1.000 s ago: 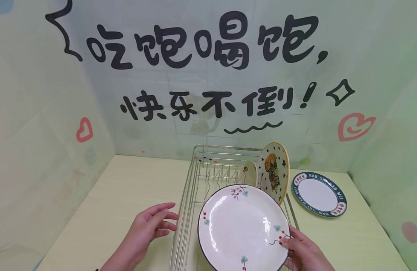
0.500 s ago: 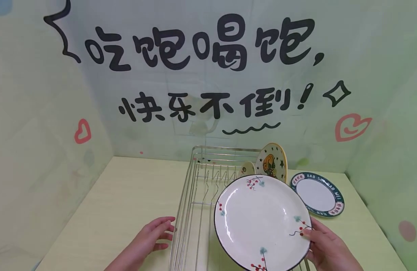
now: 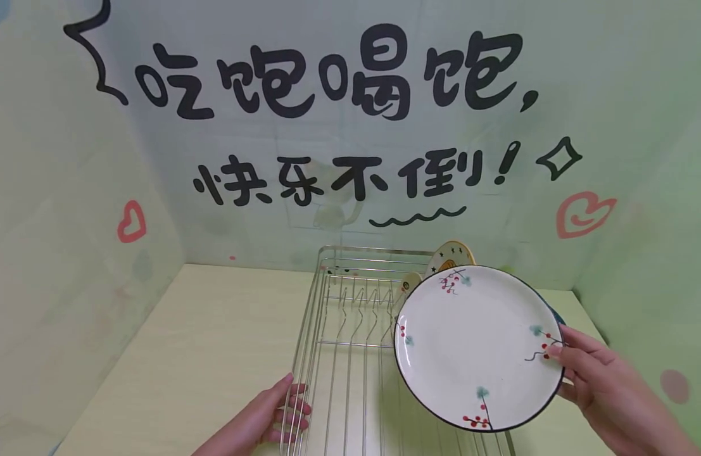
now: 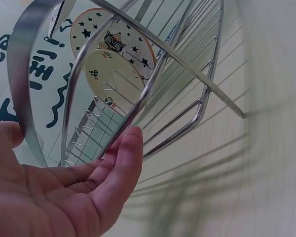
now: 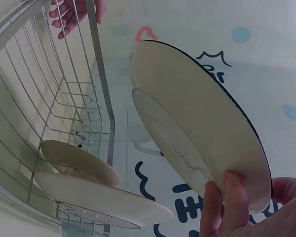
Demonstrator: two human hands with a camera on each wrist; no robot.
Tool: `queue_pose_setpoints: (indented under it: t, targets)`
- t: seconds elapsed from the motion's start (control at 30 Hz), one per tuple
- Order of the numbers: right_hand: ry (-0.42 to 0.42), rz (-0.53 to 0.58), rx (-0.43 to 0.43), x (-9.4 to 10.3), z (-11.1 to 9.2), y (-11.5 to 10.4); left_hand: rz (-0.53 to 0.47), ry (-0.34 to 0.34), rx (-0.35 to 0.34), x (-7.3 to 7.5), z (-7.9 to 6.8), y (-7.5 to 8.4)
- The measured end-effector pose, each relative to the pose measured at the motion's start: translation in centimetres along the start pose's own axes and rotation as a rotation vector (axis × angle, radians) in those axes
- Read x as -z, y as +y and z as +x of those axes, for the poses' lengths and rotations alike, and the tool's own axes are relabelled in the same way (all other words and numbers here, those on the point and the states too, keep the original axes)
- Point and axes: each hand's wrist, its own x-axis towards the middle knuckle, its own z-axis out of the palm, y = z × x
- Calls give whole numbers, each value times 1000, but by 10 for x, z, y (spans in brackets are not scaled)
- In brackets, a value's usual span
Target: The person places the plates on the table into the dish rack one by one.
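White glossy plate (image 3: 478, 348), blk rim, red berry/teal leaf sprigs: lower R of head frame, tilted, face twd head cam. R hand (image 3: 603, 373) has it by the R edge, thumb on top face, fingers bent underneath = pinch grip. R wrist view agrees: underside + foot ring showing, plate apart from the wire rack (image 3: 304, 329).

L hand (image 3: 278, 411): bottom, just L of ctr in head frame, at rack's L side rails. Fingers loosely bent, no tight grip seen. R wrist view, upper L: its fingers are outside the wires, thumb by the flat top band. Can't tell how firmly it bears on the metal.

Rack is lower ctr of head frame, on pale table (image 3: 230, 316); wire shadows on tabletop, lower R of L wrist view.

2 dishes stand tilted in rack: star-pattern plate (image 4: 114, 40) w/ orange rim + animal motif, and smaller cream dish (image 4: 108, 64) right beside it. Upper ctr in L wrist view, lower L in R wrist view; mostly hidden behind white plate in head view. Dk-blue dish sliver (image 3: 557, 316) pokes out past held plate's R edge, rest hidden.

Bg: pale wall (image 3: 356, 136), big blk Chinese lettering (image 3: 358, 161) across upper half, red heart (image 3: 132, 221) mid-L, pink heart (image 3: 584, 215) mid-R.
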Motion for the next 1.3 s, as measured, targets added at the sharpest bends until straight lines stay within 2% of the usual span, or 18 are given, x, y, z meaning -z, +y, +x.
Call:
queue_pose_setpoints:
  t: [0.23,0.43,0.63,0.8,0.97,1.13,1.3]
  targets:
    - [33,-108,27,-9,19,-15,-1,-6,6,0,2,-3]
    - [68,-73,52,-23,44,-21,-4,-8,14,0,3,-5]
    - [183,-37,51,-44,68,-27,12,2,17,-2,1,-4]
    - [301,-83,5,-65,84,-31,18,-6,-4,0,0,-5]
    - [371,-177,-48,-82,99,-30,23,-14,-16,1,0,-6]
    - [373,-213,-60,-91,110,-25,21,-1,-12,0,0,-7]
    - [337,-283,-87,-91,117,-23,13,8,-6,-1,2,-6]
